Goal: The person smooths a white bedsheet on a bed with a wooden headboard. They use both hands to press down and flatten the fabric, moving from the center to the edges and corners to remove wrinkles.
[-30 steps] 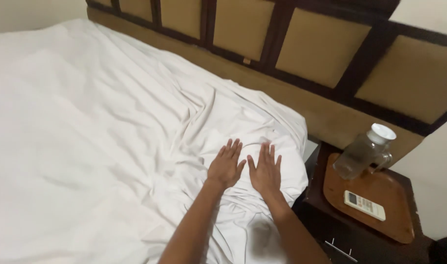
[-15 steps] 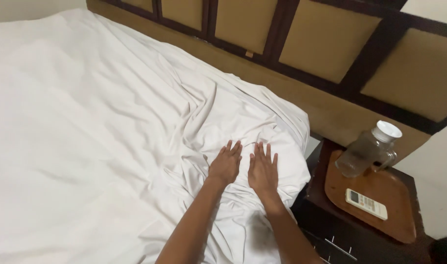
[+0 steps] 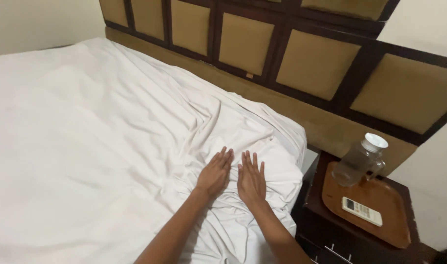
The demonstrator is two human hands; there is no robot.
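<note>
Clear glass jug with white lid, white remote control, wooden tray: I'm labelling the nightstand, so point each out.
Clear glass jug with white lid (image 3: pixel 359 164), head view, glass body.
White remote control (image 3: pixel 361 211), head view, middle.
Wooden tray (image 3: pixel 392 198), head view, bare surface.

White bedsheet (image 3: pixel 111 146) lies rumpled (creased at the headboard-side corner).

A clear glass jug with a white lid (image 3: pixel 361 160) and a white rectangular remote control (image 3: pixel 361 211) sit on a brown wooden tray (image 3: pixel 380 227) atop a dark wooden nightstand (image 3: pixel 321 230), beside a padded tan headboard with dark framing (image 3: pixel 311 63).
</note>
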